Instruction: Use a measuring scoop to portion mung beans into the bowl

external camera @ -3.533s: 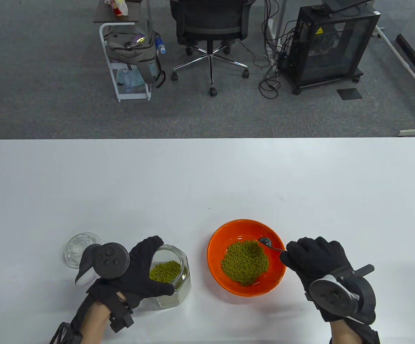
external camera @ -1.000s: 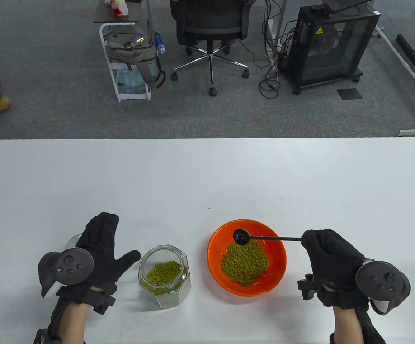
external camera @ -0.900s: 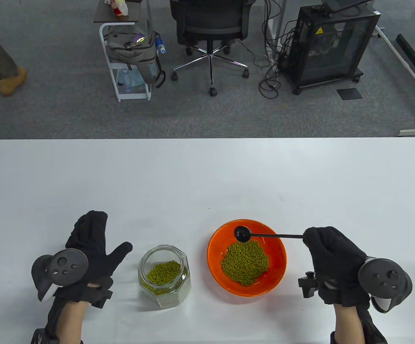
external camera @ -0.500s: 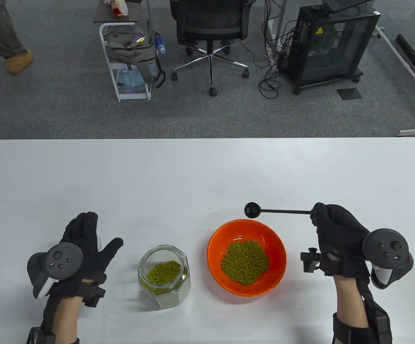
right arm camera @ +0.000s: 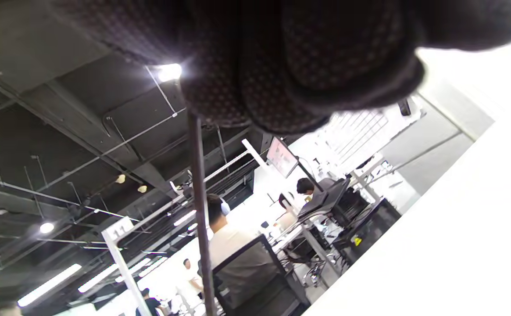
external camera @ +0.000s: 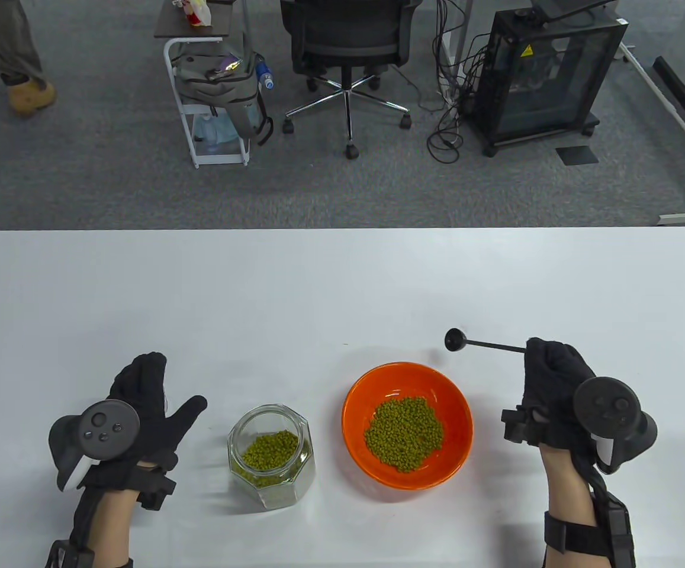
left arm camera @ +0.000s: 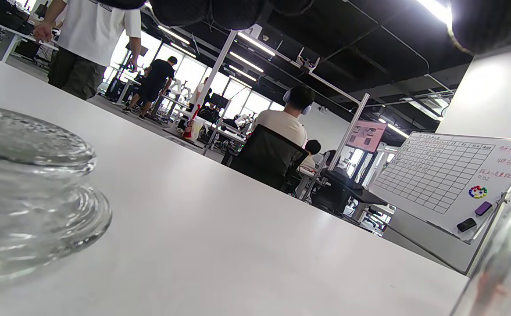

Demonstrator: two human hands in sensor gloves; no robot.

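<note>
White bench [external camera: 330,284] under us, office floor beyond. Our right hand [external camera: 552,384] grips the measuring scoop [external camera: 484,344] by its handle, cup out past the bowl [external camera: 407,425] at its one o'clock. Our left hand [external camera: 141,408] lies flat and relaxed at nine o'clock of the jar [external camera: 271,455]. Mung beans [external camera: 404,432] are heaped in the bowl, so we judge portioning about finished; next we would set the scoop down.

Open-plan office: swivel chair [external camera: 348,41] upper centre, whiteboard [left arm camera: 448,175] at right, seated workers at desk rows, ceiling strip lights.
</note>
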